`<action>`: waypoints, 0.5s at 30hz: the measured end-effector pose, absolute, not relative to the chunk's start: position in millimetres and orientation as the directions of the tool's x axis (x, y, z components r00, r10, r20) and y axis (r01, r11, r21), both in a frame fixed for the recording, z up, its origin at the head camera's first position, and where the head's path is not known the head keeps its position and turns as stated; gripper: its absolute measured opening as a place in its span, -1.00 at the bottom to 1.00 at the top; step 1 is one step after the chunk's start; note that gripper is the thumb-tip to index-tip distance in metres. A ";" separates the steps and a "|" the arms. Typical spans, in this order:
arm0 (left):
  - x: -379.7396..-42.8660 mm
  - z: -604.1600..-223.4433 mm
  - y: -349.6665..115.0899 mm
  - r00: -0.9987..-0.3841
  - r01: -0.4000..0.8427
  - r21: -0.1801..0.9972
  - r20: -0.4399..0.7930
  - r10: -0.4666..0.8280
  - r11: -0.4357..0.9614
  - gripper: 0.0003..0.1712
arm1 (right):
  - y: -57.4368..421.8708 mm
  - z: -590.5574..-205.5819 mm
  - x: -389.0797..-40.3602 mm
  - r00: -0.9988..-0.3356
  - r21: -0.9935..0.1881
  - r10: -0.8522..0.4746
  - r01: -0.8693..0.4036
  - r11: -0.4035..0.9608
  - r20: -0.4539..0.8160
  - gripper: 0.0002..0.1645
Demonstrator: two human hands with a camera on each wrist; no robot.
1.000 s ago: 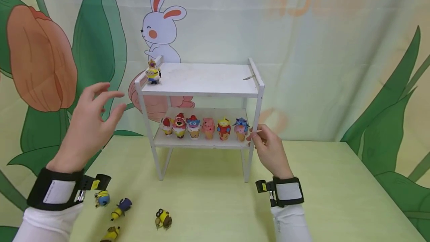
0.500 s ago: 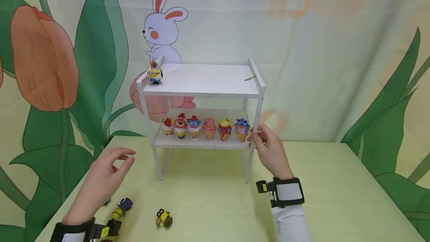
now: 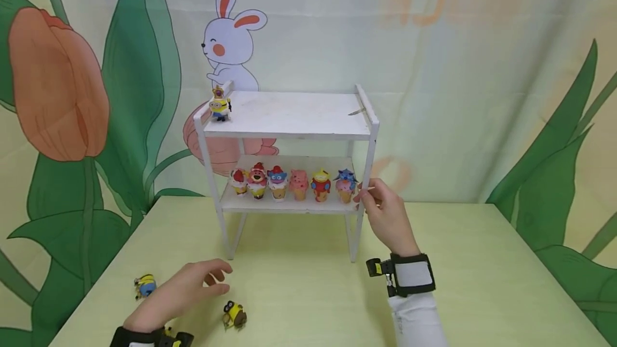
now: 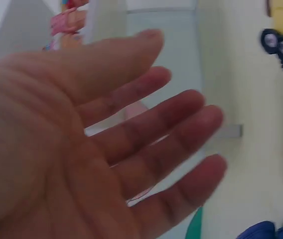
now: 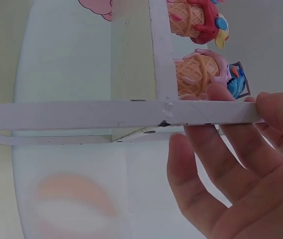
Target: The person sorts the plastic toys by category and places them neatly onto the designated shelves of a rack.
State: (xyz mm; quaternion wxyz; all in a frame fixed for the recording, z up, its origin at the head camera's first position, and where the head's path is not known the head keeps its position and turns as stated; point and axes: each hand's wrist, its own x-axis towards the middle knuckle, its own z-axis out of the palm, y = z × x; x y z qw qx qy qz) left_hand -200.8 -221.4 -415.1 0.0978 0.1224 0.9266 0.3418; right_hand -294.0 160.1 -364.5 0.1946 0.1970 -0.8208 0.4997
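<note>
My left hand (image 3: 185,291) is above the table near the front left, fingers loosely bent and holding nothing. Just right of its thumb, a yellow minion figure (image 3: 235,316) with black goggles lies on the table; the left wrist view shows it at the upper right, apart from the hand (image 4: 146,134). My right hand (image 3: 390,216) grips the right front post (image 5: 206,113) of a small white two-tier shelf (image 3: 289,117), thumb on one side and fingers on the other. A minion figure with a crown (image 3: 220,107) stands at the top tier's left end.
Several ice-cream-cone figures (image 3: 299,185) stand in a row on the lower tier. A blue-clad minion figure (image 3: 145,285) lies left of my left hand. Something dark blue (image 4: 261,231) shows at the left wrist view's bottom edge. A printed curtain (image 3: 458,95) hangs behind.
My left hand has come down from beside the shelf's upper left, then moved right, close to the goggled minion figure. My right hand has stayed on the post.
</note>
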 end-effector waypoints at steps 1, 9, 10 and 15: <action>-201.7 -418.9 -220.1 -0.944 0.134 0.667 -0.139 0.300 0.732 -0.62 | 159.8 -363.9 -294.3 -0.846 -0.745 -0.131 -0.519 0.419 0.516 -0.81; -201.2 -436.5 -209.2 -0.910 0.027 0.665 -0.292 0.294 0.746 -0.54 | 159.3 -362.1 -292.9 -0.847 -0.739 -0.125 -0.515 0.433 0.517 -0.80; -201.0 -437.6 -207.8 -0.905 0.028 0.658 -0.303 0.299 0.752 -0.53 | 159.2 -362.6 -293.0 -0.849 -0.743 -0.122 -0.512 0.432 0.514 -0.80; -201.0 -442.4 -204.1 -0.899 0.047 0.642 -0.306 0.313 0.765 -0.50 | 157.9 -364.4 -294.5 -0.845 -0.744 -0.123 -0.519 0.421 0.520 -0.81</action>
